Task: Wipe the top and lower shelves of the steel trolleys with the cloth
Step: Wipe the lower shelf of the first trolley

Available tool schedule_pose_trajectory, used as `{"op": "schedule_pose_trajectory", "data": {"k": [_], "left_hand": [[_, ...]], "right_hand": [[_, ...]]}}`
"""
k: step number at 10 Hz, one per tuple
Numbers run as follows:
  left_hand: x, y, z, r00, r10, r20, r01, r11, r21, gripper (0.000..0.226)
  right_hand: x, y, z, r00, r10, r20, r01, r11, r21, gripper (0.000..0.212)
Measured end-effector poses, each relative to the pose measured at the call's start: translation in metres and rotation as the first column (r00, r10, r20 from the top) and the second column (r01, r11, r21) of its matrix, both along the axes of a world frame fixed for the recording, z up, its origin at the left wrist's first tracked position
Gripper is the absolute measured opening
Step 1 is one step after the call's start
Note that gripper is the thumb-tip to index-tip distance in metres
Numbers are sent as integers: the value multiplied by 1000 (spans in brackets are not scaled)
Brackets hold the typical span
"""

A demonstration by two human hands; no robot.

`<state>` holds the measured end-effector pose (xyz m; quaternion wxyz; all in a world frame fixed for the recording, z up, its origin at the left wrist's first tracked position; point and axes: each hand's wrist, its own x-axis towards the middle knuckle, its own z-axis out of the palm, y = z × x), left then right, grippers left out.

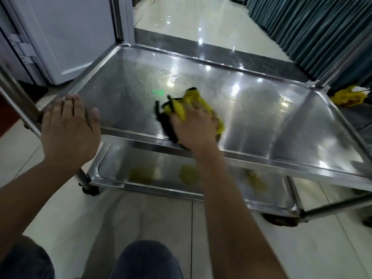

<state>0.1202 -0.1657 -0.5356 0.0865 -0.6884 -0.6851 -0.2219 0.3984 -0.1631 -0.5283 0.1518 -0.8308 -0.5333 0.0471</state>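
Observation:
A steel trolley stands in front of me with a shiny top shelf (251,109) and a lower shelf (161,172) beneath it. My right hand (194,127) presses a yellow and black cloth (189,103) onto the top shelf near its front edge, fingers spread over the fabric. My left hand (69,129) grips the trolley's left corner, where the handle bar (18,101) meets the shelf rim. Yellow reflections of the cloth show on the lower shelf.
A white door (64,37) stands behind the trolley at left. Green curtains (322,33) hang at right. A yellow cloth or bag (348,96) lies on the floor past the trolley's right corner. Pale tiled floor (181,23) surrounds it. My knees (145,260) are at the bottom.

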Motion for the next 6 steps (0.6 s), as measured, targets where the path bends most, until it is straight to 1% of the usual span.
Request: {"op": "schedule_pose_trajectory", "data": {"k": [1,2,3,4,5,6], "left_hand": [[6,3,-2,989,-129,68,135,987,-86,65],[19,-3,-6,986,-152,61,156,986,-58,63],[97,-21,-7,951,-307,37,306,952,23,55],[107,-24,-7,902,-431,33,430,902,22,56],[158,-49,3,754,-650,-97,649,760,-50,61],[195,-72,1,671,-731,-123,718,682,-138,63]], "right_hand": [[-66,-19,18,932,358,-54,-355,933,57,51],[-39,-38,23,933,347,-92,-339,936,97,44],[63,-87,34,997,78,-28,-76,994,82,35],[107,-120,36,995,-98,-30,101,989,109,29],[129,-128,34,984,-160,-82,173,964,199,24],[133,-129,30,991,-115,-73,127,971,204,27]]}}
